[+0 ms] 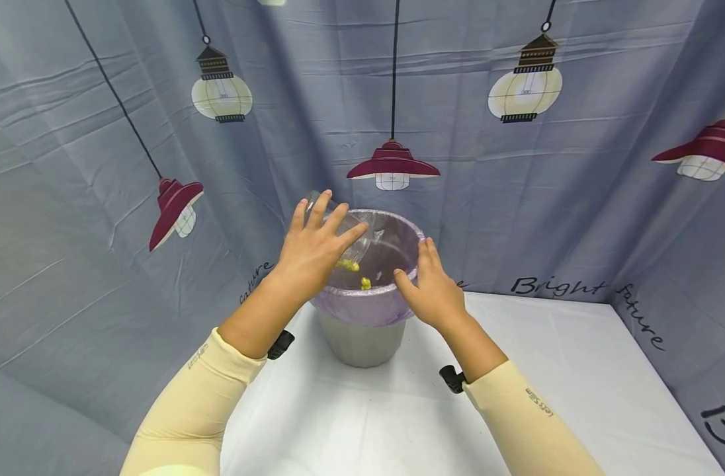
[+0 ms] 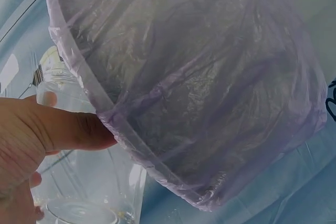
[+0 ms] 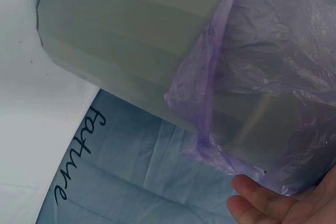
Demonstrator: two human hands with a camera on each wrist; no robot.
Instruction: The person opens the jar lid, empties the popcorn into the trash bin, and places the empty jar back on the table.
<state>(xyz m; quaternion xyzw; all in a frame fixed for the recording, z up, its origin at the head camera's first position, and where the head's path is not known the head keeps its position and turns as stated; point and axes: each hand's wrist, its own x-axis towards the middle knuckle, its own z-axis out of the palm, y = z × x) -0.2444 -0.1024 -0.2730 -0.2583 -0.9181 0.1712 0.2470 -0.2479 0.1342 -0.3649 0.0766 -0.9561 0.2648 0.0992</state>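
A clear plastic jar (image 1: 358, 246) tips over the mouth of a grey trash can (image 1: 362, 344), gripped by my left hand (image 1: 315, 254) from above. In the left wrist view, the thumb touches the rolled edge of the purple trash bag (image 2: 199, 87), with fingertips behind the jar (image 2: 100, 177). Small yellow pieces (image 1: 365, 283) show inside the lined can below the jar. My right hand (image 1: 435, 291) holds the can's right rim, thumb over the inner side and fingers outside. The right wrist view shows only its fingertips (image 3: 262, 198) beside the purple liner.
The can stands on a white-covered table (image 1: 362, 423) near its back edge. A grey-blue curtain (image 1: 469, 218) printed with lamps and lettering hangs behind and at both sides. Both forearms wear cream sleeves (image 1: 190, 403) and black wrist cameras (image 1: 281, 344).
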